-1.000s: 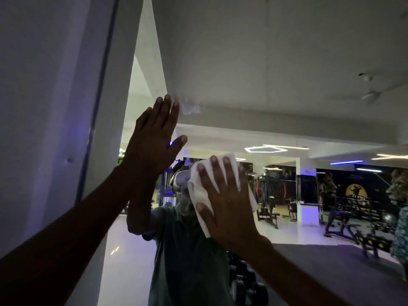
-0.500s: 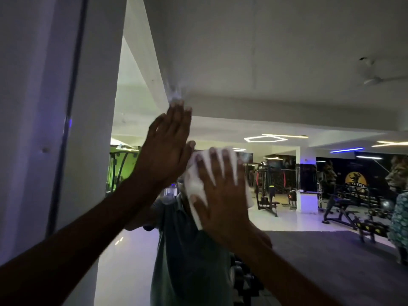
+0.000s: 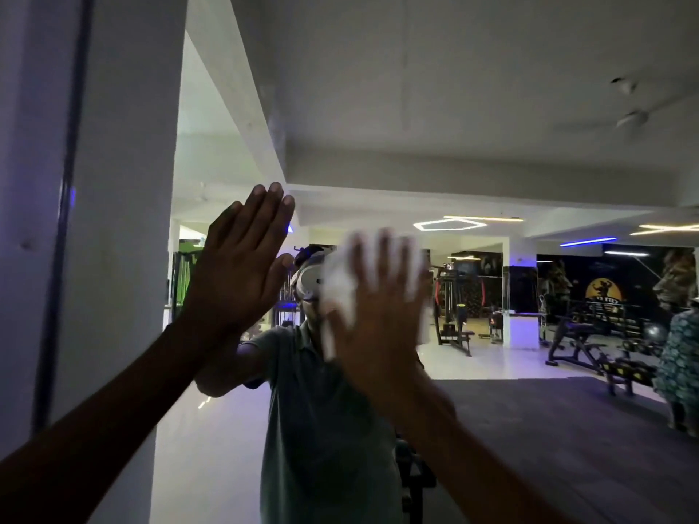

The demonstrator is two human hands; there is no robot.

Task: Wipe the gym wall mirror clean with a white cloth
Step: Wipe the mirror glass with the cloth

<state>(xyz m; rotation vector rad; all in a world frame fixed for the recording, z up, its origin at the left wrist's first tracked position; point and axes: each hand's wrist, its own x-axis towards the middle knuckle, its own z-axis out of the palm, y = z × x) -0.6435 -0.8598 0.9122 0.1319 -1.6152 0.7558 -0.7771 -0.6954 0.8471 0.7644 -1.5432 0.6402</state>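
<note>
The wall mirror (image 3: 435,107) fills most of the view and reflects the gym and a person in a grey shirt. My right hand (image 3: 382,300) lies flat with straight fingers, pressing a white cloth (image 3: 336,285) against the glass at centre; hand and cloth are blurred by motion. My left hand (image 3: 234,274) rests flat on the mirror to the left of the cloth, fingers straight and together, holding nothing.
The mirror's dark left edge (image 3: 66,221) runs down beside a white wall strip. Reflected in the glass are weight benches (image 3: 590,346), a cable machine (image 3: 454,308), a white pillar (image 3: 520,293), a ceiling fan (image 3: 631,115) and a person in patterned clothing (image 3: 681,357).
My right hand with the cloth has swept to the right across the glass and is now blurred. My left hand stays flat on the mirror, now apart from the right hand.
</note>
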